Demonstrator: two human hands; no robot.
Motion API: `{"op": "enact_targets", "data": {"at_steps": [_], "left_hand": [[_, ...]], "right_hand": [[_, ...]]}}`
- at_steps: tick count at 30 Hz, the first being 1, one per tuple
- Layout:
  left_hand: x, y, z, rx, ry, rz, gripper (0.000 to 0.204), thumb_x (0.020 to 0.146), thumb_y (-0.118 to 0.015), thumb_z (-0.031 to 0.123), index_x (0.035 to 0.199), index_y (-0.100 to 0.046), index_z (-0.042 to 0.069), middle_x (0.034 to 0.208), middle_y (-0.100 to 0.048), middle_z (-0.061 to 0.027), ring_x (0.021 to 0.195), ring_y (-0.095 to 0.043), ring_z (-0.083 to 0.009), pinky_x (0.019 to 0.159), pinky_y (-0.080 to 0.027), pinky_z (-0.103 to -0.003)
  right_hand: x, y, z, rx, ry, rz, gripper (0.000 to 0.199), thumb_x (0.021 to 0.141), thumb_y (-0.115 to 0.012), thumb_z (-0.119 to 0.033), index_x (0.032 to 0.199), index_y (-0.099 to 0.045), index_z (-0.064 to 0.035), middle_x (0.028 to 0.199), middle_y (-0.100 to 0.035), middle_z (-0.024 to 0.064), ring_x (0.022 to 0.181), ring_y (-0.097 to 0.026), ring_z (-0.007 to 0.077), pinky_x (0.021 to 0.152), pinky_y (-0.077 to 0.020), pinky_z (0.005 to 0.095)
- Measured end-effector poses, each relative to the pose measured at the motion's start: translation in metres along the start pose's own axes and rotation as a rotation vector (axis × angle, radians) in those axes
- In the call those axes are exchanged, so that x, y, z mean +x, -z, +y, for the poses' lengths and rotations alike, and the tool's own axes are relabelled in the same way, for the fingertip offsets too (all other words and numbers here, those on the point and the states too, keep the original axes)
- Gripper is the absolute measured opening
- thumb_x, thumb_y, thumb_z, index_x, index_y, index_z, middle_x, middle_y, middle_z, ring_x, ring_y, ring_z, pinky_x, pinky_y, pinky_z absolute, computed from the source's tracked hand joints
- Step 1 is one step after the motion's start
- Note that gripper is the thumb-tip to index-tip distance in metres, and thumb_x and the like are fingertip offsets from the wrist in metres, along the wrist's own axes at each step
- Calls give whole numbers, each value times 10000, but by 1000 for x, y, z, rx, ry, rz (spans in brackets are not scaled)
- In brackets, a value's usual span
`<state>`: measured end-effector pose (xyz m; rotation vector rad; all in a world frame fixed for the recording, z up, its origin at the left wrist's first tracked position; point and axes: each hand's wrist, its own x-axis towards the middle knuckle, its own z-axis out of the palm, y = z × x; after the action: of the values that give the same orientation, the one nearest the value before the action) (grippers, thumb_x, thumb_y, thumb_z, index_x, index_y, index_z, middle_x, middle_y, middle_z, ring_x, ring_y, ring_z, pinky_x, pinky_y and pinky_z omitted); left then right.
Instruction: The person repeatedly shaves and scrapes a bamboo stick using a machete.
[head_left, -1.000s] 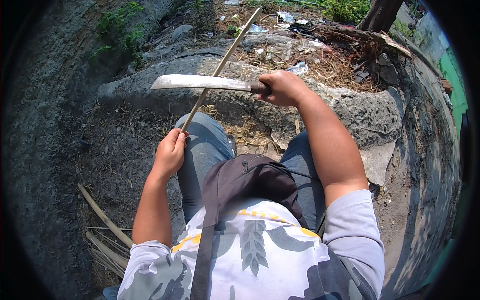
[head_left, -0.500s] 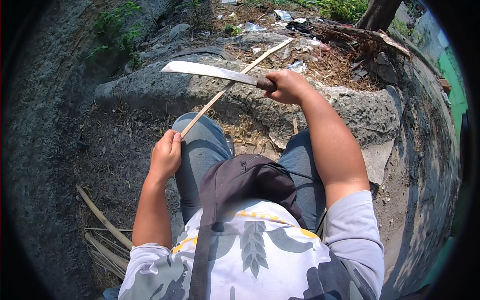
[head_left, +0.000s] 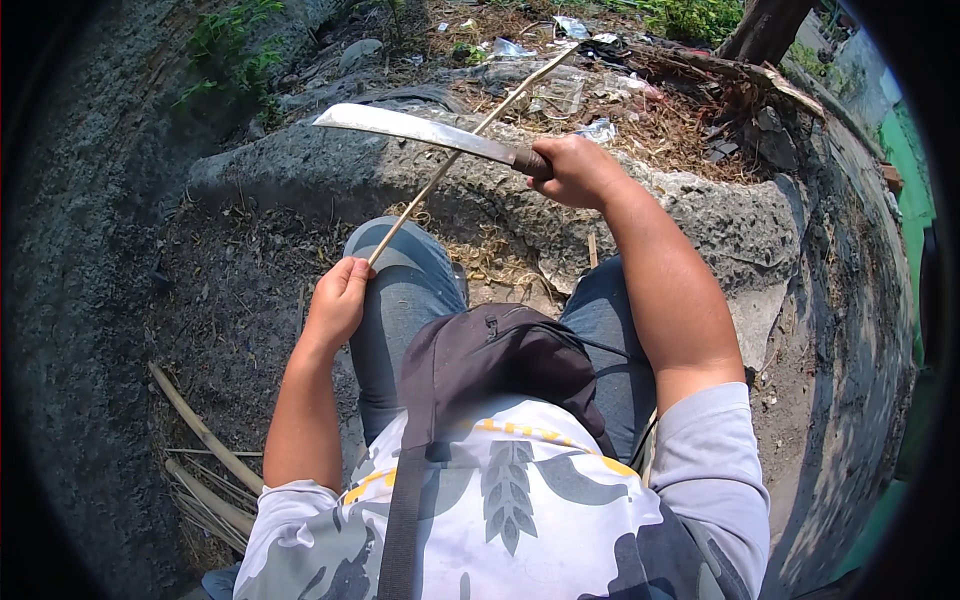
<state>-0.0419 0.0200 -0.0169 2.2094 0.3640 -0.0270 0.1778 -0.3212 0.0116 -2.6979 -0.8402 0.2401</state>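
Note:
My left hand point(head_left: 338, 298) pinches the near end of a long, thin wooden strip point(head_left: 425, 193), which slants up and away to the right past my left knee. My right hand point(head_left: 577, 172) is wrapped round the brown handle of a machete point(head_left: 415, 128). Its broad, slightly curved blade points left and crosses over the strip about midway along. Whether the blade touches the strip, I cannot tell. The strip's far end reaches over the littered ground beyond the stone ledge.
A rough stone ledge point(head_left: 690, 220) runs across in front of my knees. Dry straw and plastic litter point(head_left: 600, 130) lie behind it, near a tree trunk point(head_left: 765, 35). Several cut sticks point(head_left: 205, 430) lie on the ground at my left. A dark bag point(head_left: 505, 355) rests on my lap.
The strip has turned about its length, now showing a narrower edge, and its far end has risen slightly. The machete has shifted a little to the left, its tip higher.

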Motion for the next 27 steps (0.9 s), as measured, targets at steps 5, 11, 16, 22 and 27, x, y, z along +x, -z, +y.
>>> {"op": "enact_targets", "data": {"at_steps": [5, 11, 16, 22, 27], "left_hand": [[-6, -10, 2, 80, -64, 116, 368, 1089, -538, 324, 985, -690, 6, 805, -689, -102, 752, -625, -182, 712, -494, -343], [-7, -16, 13, 136, -88, 163, 361, 1084, -548, 334, 986, -696, 19, 773, -685, -108, 718, -635, -204, 700, -501, -352], [-5, -10, 1, -20, -30, 121, 366, 1092, -542, 326, 1002, -703, 10, 795, -682, -66, 746, -598, -141, 709, -489, -319], [1, -8, 3, 32, -2, 66, 366, 1089, -550, 324, 992, -703, 6, 789, -665, -62, 750, -580, -123, 710, -479, -302], [2, -9, 2, 52, 9, 74, 360, 1082, -560, 321, 974, -694, 5, 777, -669, -62, 727, -574, -135, 695, -480, -309]], "right_hand": [[3, -1, -21, -69, 57, -87, 270, 789, -743, -164, 1057, -712, -153, 1045, -752, 117, 1022, -723, 320, 894, -570, 452], [9, -6, -8, 90, 51, -42, 163, 767, -673, -128, 929, -681, -112, 892, -727, 156, 885, -704, 377, 772, -532, 499], [9, -5, 13, 44, -97, 25, 246, 783, -671, -118, 1023, -725, -130, 989, -753, 136, 989, -719, 340, 858, -554, 471], [2, -4, 37, 146, -133, 20, 258, 779, -659, -141, 1023, -729, -93, 980, -750, 173, 967, -723, 346, 861, -551, 456], [7, -8, -14, 7, 62, -119, 257, 783, -672, -121, 1029, -741, -153, 1040, -757, 119, 1001, -721, 326, 855, -561, 456]]}}
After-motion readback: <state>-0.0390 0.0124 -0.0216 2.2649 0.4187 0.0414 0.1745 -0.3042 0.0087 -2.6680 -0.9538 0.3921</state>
